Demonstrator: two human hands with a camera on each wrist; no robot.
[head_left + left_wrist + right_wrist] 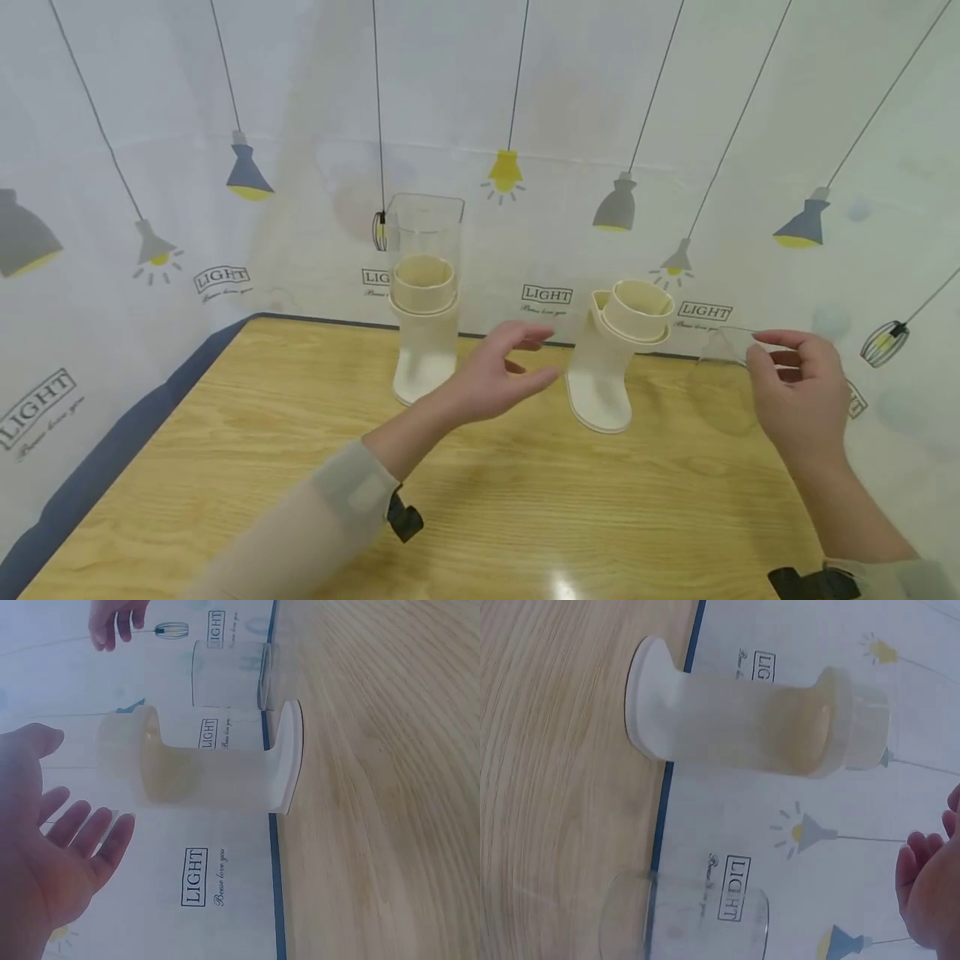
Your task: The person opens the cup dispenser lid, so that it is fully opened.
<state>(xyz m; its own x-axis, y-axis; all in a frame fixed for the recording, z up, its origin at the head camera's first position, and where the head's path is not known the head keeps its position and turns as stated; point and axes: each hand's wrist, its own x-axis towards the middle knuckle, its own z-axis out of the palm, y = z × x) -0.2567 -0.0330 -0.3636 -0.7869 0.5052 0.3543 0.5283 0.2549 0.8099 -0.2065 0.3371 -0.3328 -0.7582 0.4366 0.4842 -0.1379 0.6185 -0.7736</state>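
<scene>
Between two cream dispenser stands, my left hand (pixel 495 375) hovers with its fingers loosely bent and nothing in them. The right stand (pixel 600 383) has a flat rounded foot and a round collar (pixel 639 312) on top. On the left stand (pixel 426 354), a clear tall container (pixel 426 221) rises around a similar collar. A clear, see-through cylinder (pixel 229 675) stands upright on the table to the right of the right stand. My right hand (pixel 802 392) is above that cylinder, its fingers loosely curved; both wrist views show a gap between them.
A wooden table (pixel 480 500) carries both stands near its back edge. Directly behind hangs a white cloth (pixel 450 83) printed with lamps and the word LIGHT. Dark blue trim (pixel 135 450) runs along the left edge.
</scene>
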